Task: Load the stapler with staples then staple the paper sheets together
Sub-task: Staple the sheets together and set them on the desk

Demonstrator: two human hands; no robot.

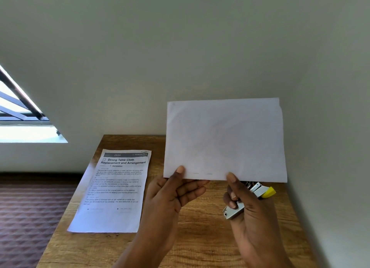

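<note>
Hands: left (176, 189) pinches sheets (224, 139) | right (246, 203) grips stapler (248, 199)

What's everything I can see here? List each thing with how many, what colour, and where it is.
Paper sheets: one held bundle, white, blank side to the camera, raised upright above the table; two short staple marks near the lower edge.
Stapler: one, silver metal with a yellow end, under the bundle's lower right edge.
Printed sheet: one, white with black text, flat on the table's left part.
Table: one, brown wood grain, against the wall.
Wall: pale grey-green, behind the table.
Window: one, dark bars, far left.
Floor: reddish-brown pattern, lower left.
Left hand: pinches the bundle's lower edge.
Right hand: grips the stapler, thumb on the paper.
</note>
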